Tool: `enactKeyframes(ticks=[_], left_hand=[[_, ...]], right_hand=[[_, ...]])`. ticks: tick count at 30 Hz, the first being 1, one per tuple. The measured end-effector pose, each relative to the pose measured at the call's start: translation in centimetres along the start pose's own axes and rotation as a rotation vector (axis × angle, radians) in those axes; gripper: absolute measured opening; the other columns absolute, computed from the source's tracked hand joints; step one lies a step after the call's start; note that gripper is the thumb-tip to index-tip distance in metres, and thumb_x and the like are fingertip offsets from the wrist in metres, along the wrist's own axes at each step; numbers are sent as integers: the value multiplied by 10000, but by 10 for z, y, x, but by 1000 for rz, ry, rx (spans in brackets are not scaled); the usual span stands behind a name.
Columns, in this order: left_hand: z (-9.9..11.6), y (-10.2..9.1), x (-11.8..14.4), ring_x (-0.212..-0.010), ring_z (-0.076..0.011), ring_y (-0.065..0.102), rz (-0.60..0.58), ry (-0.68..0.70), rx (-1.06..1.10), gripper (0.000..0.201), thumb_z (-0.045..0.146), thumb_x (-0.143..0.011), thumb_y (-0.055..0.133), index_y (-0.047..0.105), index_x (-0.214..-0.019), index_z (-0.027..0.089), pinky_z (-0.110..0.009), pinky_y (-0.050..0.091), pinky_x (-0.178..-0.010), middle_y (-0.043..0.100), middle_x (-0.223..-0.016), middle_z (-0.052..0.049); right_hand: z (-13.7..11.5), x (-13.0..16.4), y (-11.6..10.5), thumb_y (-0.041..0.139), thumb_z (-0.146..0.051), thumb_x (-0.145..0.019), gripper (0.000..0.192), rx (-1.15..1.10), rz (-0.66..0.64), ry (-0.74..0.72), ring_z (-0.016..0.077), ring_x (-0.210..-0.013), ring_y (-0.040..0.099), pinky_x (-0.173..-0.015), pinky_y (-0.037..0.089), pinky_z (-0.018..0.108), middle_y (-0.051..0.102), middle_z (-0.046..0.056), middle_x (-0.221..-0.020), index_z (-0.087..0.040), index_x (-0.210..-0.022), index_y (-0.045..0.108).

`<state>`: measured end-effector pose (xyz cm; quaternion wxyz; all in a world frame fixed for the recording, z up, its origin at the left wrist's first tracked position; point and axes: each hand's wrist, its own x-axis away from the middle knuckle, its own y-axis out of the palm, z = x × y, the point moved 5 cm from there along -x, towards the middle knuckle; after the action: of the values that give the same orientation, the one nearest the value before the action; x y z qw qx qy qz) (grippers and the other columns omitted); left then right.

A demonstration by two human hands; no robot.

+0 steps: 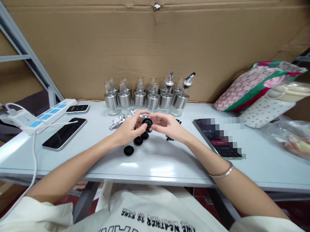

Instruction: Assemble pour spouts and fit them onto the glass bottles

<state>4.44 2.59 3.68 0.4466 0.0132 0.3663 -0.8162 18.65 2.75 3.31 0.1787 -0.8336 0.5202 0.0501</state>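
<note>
Between the fingertips of my left hand and my right hand sits a round black cap with a raised centre. Both hands are closed on it, just above the tabletop. A bit of silvery metal shows behind the fingers, too covered to make out. Below my hands lie several more black caps. Silver pour spouts lie in a heap beyond my left hand. Small black pieces are scattered by my right hand, partly hidden by it.
Several glass bottles with steel sleeves stand in rows at the back; two carry spouts. Left are a phone, a small black device and a power strip. Right are another phone, a dotted flask and a pouch.
</note>
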Motion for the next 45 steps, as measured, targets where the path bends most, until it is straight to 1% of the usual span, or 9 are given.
enactKeyframes(ticks=[3, 6, 13, 18, 23, 33, 37, 40, 45], left_hand=[[1, 1, 0, -628, -126, 561, -20, 1, -24, 394, 345, -869, 444, 400, -1227, 186, -229, 418, -577, 571, -753, 16], [1, 1, 0, -624, -123, 564, -24, -7, -13, 401, 343, -859, 442, 399, -1225, 182, -231, 421, -578, 583, -768, 13], [3, 0, 0, -559, -117, 548, -11, -28, -48, 475, 269, -750, 469, 426, -1213, 175, -231, 416, -557, 612, -770, 13], [5, 0, 1, -529, -109, 535, -6, -21, -68, 506, 245, -722, 472, 431, -1223, 185, -213, 386, -526, 621, -742, 28], [7, 2, 1, -527, -103, 525, -15, 7, -110, 484, 220, -717, 459, 461, -1200, 202, -201, 356, -522, 615, -703, 46], [15, 0, 1, -536, -102, 432, 3, 63, -173, 399, 221, -682, 454, 505, -1077, 203, -220, 364, -601, 545, -600, 73], [17, 0, 1, -507, -100, 380, 18, 81, -191, 385, 220, -675, 445, 515, -1053, 209, -241, 379, -636, 523, -588, 76], [17, 0, 2, -505, -100, 369, 23, 92, -207, 352, 224, -674, 444, 521, -1017, 216, -254, 389, -652, 503, -596, 71], [18, 1, 3, -507, -103, 380, 37, 140, -256, 326, 210, -659, 456, 528, -977, 221, -291, 410, -725, 462, -594, 74]], right_hand=[[2, 0, -1, 655, -295, -706, 272, 34, 20, 9, 167, -704, 612, -694, 508, 327, 630, 21, -793, -177, -943, 592], [3, 0, 0, 644, -308, -708, 280, 36, 0, 8, 163, -699, 604, -687, 494, 322, 623, 22, -791, -170, -944, 580], [0, 1, 4, 642, -285, -688, 245, 46, -16, 8, 156, -687, 587, -684, 460, 305, 608, 2, -742, -178, -883, 539], [-1, 2, 7, 595, -251, -680, 193, 91, -20, 11, 146, -664, 573, -666, 443, 300, 584, -15, -714, -186, -836, 502], [0, 4, 15, 545, -207, -679, 206, 21, -75, 28, 145, -622, 594, -638, 463, 302, 595, -42, -680, -218, -836, 412], [-3, 5, 19, 530, -186, -636, 262, 1, -103, 35, 106, -505, 552, -505, 470, 259, 576, -54, -688, -214, -883, 447], [-2, 6, 18, 531, -178, -642, 223, 34, -84, 40, 92, -438, 492, -433, 453, 243, 563, -64, -625, -228, -839, 439], [-3, 7, 17, 538, -179, -642, 205, 38, -75, 31, 89, -440, 460, -382, 441, 225, 546, -66, -608, -229, -811, 434], [-4, 8, 18, 556, -167, -651, 189, 71, -90, 18, 74, -431, 415, -355, 433, 201, 491, -80, -570, -218, -798, 449]])
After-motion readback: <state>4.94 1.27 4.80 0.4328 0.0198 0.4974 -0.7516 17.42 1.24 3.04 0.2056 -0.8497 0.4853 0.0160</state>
